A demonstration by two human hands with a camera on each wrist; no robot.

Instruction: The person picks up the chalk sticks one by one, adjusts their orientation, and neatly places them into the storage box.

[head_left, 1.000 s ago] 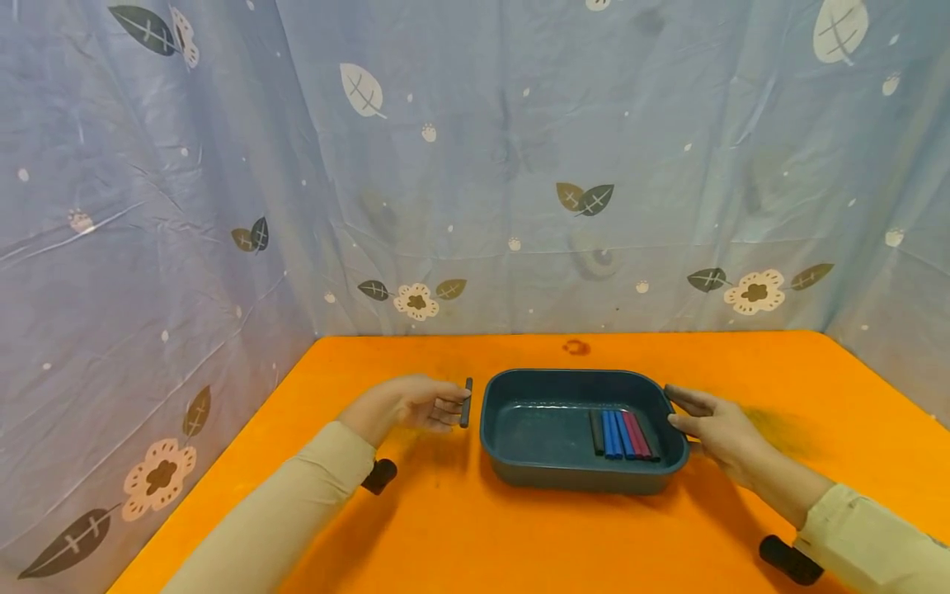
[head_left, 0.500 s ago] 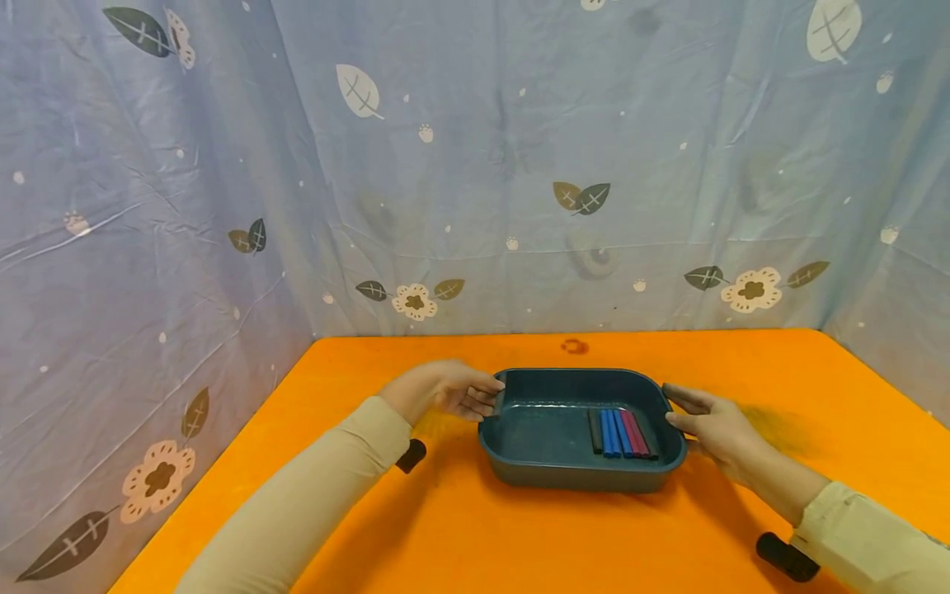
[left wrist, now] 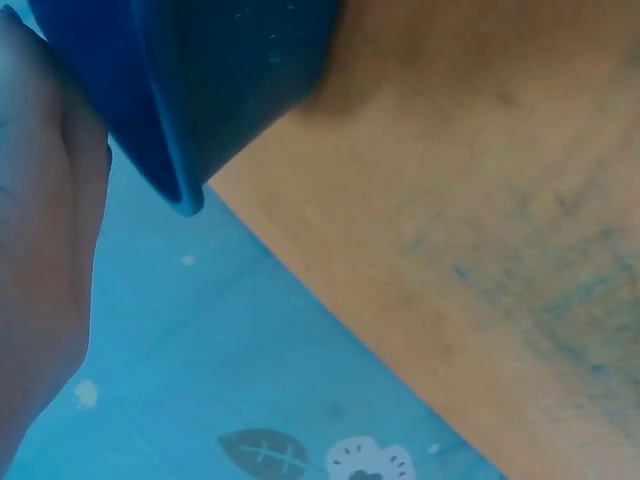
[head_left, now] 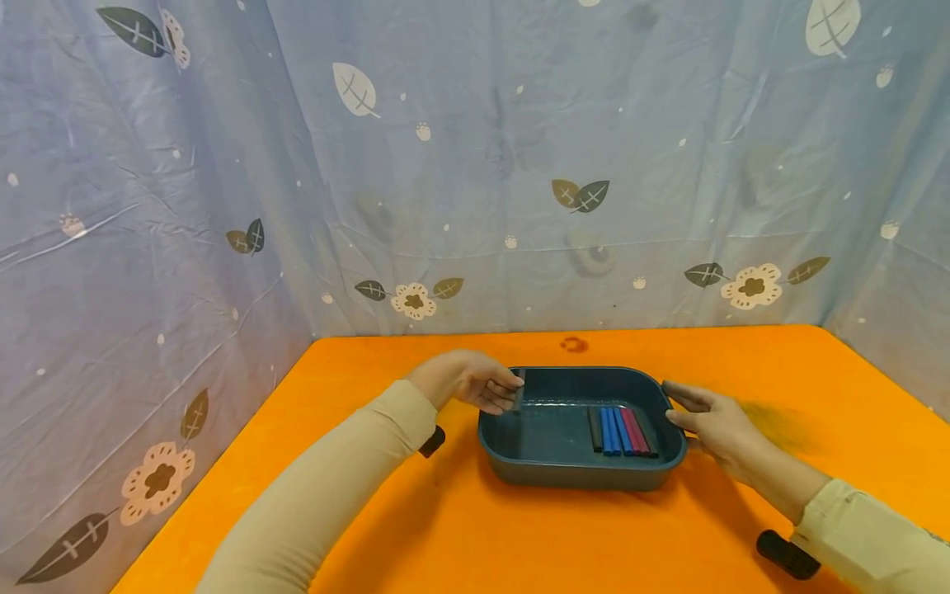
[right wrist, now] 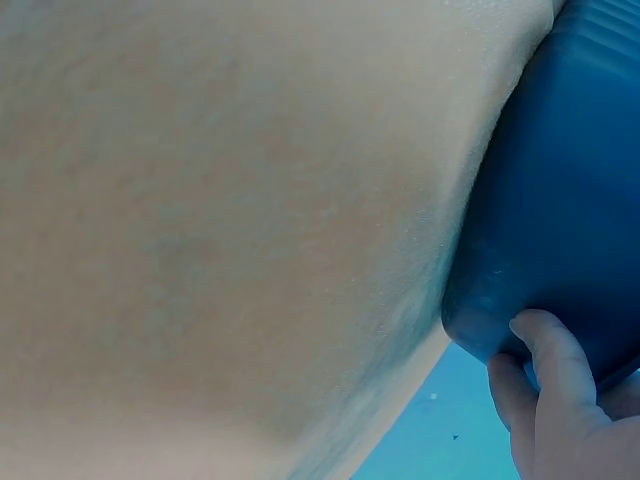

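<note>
My left hand [head_left: 482, 384] pinches a slim dark stick [head_left: 519, 391] upright between thumb and fingers, over the left end of a dark blue-green plastic tub [head_left: 586, 476]. Inside, toward the right, several sticks lie side by side: a dark stick [head_left: 595, 431] at the left of the row, then blue sticks [head_left: 610, 431], pink sticks [head_left: 633, 432] and another dark one at the right. At the tub's right end my right hand [head_left: 716, 425] holds the rim with thumb and fingers. The left wrist view catches only part of the left hand [left wrist: 45, 220], its fingertips hidden.
The tub stands on an orange table [head_left: 579, 544]. Pale blue curtains [head_left: 482, 165] with leaf and flower prints hang behind the table and along both sides. A dark ring-shaped stain [head_left: 574, 345] marks the table behind the tub.
My left hand has moved right with the dark stick, from beside the tub to over its left end. My right hand has stayed on the rim.
</note>
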